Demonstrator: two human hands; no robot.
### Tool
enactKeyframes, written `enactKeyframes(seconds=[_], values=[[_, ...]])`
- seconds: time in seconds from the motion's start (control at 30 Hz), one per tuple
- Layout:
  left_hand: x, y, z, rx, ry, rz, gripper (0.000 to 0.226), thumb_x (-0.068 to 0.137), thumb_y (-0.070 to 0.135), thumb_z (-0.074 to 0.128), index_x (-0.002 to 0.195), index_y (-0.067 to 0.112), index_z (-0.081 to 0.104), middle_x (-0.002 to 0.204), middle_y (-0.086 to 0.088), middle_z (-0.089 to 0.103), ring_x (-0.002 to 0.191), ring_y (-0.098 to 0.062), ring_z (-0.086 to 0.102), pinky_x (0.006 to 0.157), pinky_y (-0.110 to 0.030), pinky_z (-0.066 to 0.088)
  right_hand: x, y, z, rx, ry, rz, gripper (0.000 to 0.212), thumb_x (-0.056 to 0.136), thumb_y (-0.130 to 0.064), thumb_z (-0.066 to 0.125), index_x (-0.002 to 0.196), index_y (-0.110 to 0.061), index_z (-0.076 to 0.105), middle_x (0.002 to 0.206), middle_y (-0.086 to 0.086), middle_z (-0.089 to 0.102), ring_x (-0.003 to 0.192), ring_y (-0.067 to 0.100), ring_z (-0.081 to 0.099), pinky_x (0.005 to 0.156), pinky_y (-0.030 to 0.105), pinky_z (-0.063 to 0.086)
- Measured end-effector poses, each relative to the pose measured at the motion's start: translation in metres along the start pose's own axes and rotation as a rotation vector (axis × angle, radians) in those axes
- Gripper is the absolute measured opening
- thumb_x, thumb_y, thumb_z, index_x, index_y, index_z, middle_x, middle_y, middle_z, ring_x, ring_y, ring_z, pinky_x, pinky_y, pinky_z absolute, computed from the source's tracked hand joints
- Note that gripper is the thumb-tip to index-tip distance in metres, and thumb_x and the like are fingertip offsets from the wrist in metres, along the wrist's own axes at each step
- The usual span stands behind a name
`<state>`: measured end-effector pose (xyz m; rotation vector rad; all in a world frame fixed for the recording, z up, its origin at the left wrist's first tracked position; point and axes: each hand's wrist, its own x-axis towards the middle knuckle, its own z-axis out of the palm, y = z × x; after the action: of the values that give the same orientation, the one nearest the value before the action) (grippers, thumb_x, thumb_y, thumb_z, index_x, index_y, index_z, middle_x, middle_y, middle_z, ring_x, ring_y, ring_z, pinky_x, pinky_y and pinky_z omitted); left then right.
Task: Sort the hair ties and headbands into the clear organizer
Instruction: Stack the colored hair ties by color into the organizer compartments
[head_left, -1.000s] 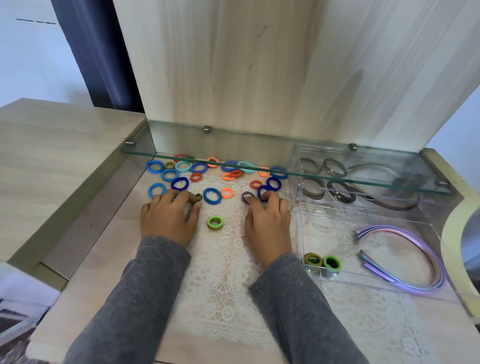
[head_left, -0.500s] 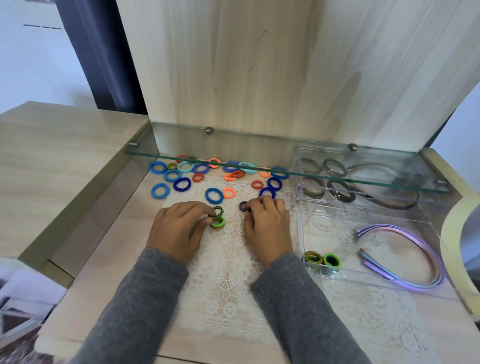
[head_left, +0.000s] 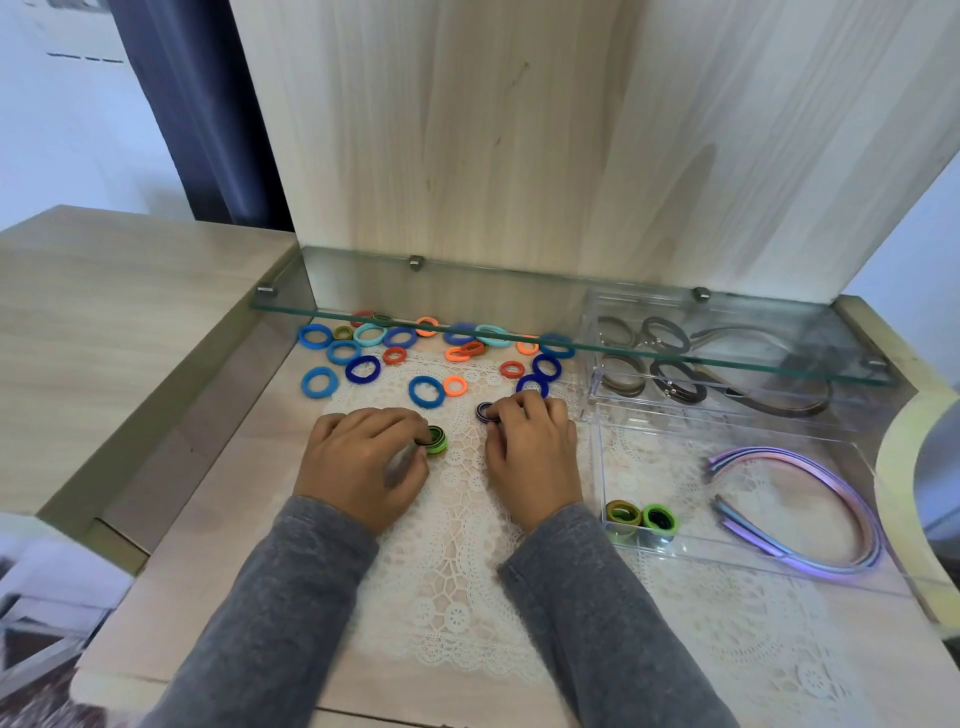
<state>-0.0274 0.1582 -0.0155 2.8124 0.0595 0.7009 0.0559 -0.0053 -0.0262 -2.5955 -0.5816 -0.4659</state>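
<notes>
Left hand: the left hand (head_left: 358, 462) rests on the white lace mat (head_left: 457, 571) with its fingers curled. Its fingertips pinch a small stack of green elastic hair ties (head_left: 435, 440), a dark one on top of a bright one.
Right hand: the right hand (head_left: 532, 457) is also curled, and its fingertips hold a small dark blue elastic hair tie (head_left: 483, 411) against the mat.
Between the grips: the two held things are near each other but apart.
Loose ties: the scattered blue, orange and teal hair ties (head_left: 426, 391) lie just beyond both sets of fingertips, and some are under the glass shelf (head_left: 571, 332).
Organizer: the clear plastic organizer (head_left: 601, 457) stands just right of the right hand.
Inside it: an olive and a green tie (head_left: 658, 518) sit in the near corner beside the right wrist, the purple metallic headbands (head_left: 810, 499) lie further right, and the dark ties (head_left: 670, 382) are in the far compartment.
</notes>
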Motion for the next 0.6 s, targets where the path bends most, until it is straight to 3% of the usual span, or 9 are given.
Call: enactKeyframes(seconds=[0.4, 0.6], values=[[0.0005, 0.0014, -0.0017, -0.036, -0.060, -0.010, 0.035, 0.074, 0.040, 0.045, 0.102, 0.032, 0.064, 0.109, 0.017, 0.065, 0.101, -0.009, 0.060, 0.085, -0.031, 0.036, -0.0001, -0.0004, -0.0001, -0.002, 0.002, -0.011, 0.016, 0.088, -0.019, 0.056, 0.102, -0.014, 0.064, 0.106, 0.004, 0.058, 0.097, 0.026, 0.048, 0.077, 0.038, 0.039], [0.0015, -0.0008, -0.0011, -0.068, -0.041, -0.142, 0.042, 0.077, 0.034, 0.046, 0.117, 0.030, 0.055, 0.119, 0.012, 0.060, 0.111, -0.012, 0.053, 0.097, -0.028, 0.029, -0.0004, 0.0014, 0.0031, 0.024, 0.036, -0.033, 0.012, 0.088, -0.017, 0.058, 0.098, -0.015, 0.064, 0.101, 0.003, 0.061, 0.094, 0.026, 0.051, 0.075, 0.037, 0.041]])
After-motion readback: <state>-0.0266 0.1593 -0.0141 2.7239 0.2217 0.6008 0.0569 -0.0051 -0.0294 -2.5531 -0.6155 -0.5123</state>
